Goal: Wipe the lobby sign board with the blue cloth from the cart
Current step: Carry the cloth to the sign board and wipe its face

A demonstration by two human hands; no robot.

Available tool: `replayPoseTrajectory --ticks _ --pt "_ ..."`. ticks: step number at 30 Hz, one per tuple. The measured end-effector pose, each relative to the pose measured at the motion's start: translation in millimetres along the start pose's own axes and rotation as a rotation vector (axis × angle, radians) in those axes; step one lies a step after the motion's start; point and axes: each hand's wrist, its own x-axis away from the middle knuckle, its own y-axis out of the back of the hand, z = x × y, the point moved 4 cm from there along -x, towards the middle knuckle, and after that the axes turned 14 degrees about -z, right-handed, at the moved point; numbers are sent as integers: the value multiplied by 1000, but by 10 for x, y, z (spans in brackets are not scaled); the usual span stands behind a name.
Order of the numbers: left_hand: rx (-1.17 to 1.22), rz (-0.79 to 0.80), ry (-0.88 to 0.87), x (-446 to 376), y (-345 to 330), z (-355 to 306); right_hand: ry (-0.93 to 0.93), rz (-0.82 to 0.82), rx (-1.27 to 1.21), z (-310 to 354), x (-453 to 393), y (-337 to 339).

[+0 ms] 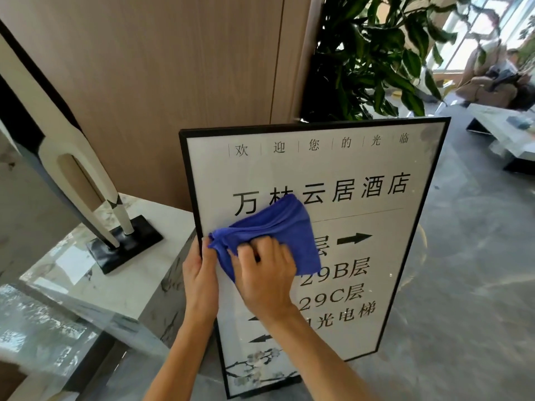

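wiping sign board [333, 175] | right hand [265, 280] clutched blue cloth [278, 227] mid-panel | left hand [199, 282] gripped the left frame edge | board's long axis upright, unwiped glass above

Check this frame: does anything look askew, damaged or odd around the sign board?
Nothing stands out. The sign board stands on the floor, frame intact; the right hand holds the blue cloth on its face and the left hand steadies its left edge.

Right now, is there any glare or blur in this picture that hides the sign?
Head view: sign board text reads sharp; faint reflections on its lower glass; blue cloth and right hand cover some characters; windows blown out; marble counter blurred and glary at left.
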Motion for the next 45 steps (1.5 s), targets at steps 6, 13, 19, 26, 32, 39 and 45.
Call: replayPoseTrajectory --ticks 6,13,19,26,32,39,45 --pt "63 14 28 -26 -23 2 -23 12 88 -244 -24 -2" --pt "45 -49 39 -12 -30 17 -61 44 163 -771 10 113" --pt "7 -117 -2 -3 -42 -30 -247 71 228 -1778 -18 385" --pt "29 -139 -37 17 -79 -19 -352 36 252 -2590 21 623" --pt "22 -140 -52 2 -52 4 -345 -21 293 -2389 94 507" --pt "77 -49 -46 -55 -12 46 -326 -99 287 -1973 277 434" --pt "43 14 -43 -46 -11 9 -204 -13 121 -991 587 313"
